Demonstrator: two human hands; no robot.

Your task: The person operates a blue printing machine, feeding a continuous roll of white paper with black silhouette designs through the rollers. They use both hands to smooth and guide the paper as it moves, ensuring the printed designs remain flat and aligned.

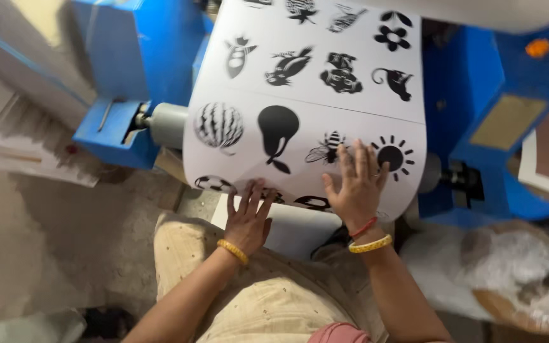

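Both hands lie open and flat on the white sheet (pixel 306 95): the left hand (pixel 249 219) at its near edge, the right hand (pixel 354 187) beside the sun print (pixel 392 154). Printed with black shapes, the sheet drapes over a roller (pixel 166 125) between the blue machine's (pixel 141 57) two sides. Its long axis runs away from the person, curling down toward the lap. Even pressure from both palms, I judge, would keep it square and uncreased.

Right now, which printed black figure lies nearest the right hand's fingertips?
The sun, a black disc ringed with short rays; the right hand nearly touches it, unlike the pear.
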